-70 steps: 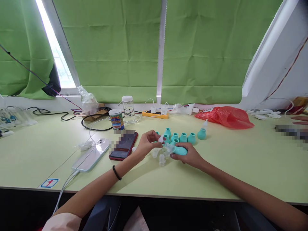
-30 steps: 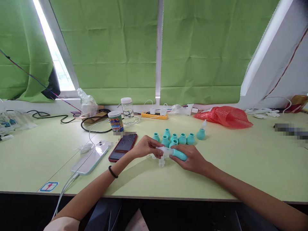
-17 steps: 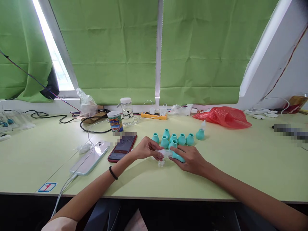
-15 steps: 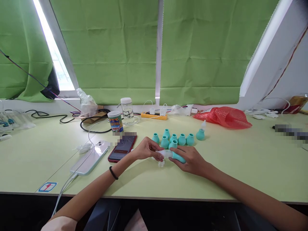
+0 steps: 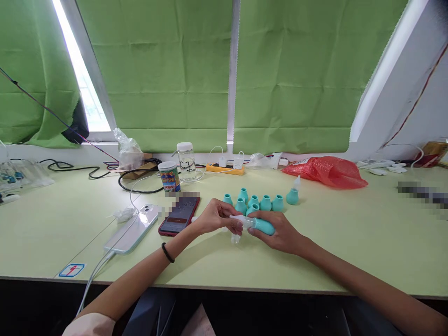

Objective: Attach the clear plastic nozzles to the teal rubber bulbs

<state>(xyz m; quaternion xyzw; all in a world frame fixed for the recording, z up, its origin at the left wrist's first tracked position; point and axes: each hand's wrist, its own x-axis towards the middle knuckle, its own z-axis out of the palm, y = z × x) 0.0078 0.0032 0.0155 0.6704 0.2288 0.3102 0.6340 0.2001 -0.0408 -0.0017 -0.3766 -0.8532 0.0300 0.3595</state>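
Observation:
A nasal aspirator with a teal rubber bulb [image 5: 265, 227] and a clear tapered nozzle [image 5: 249, 222] lies sideways between my hands, just above the table. My left hand [image 5: 217, 218] pinches the nozzle end with thumb and fingers. Around the bulb, my right hand [image 5: 282, 232] has its fingers and thumb closed. Below the left fingertips, a small clear plastic piece [image 5: 235, 238] sits on the table, partly hidden. Just beyond my hands stand several open-necked teal bulbs [image 5: 266, 203]. To their right is another aspirator [image 5: 292, 196], upright with a clear nozzle on it.
Left of my hands lie a red-cased phone [image 5: 179, 215] and a pale phone [image 5: 133, 231] with a cable. Behind them stand a printed can [image 5: 169, 177] and a clear jar [image 5: 186, 163]. A yellow power strip [image 5: 224, 169] and red bubble wrap [image 5: 325, 171] lie at the back.
The aspirator has turned slightly in my hands, showing more of its nozzle and bulb. My left fingers have shifted a little along the nozzle. The view has moved slightly.

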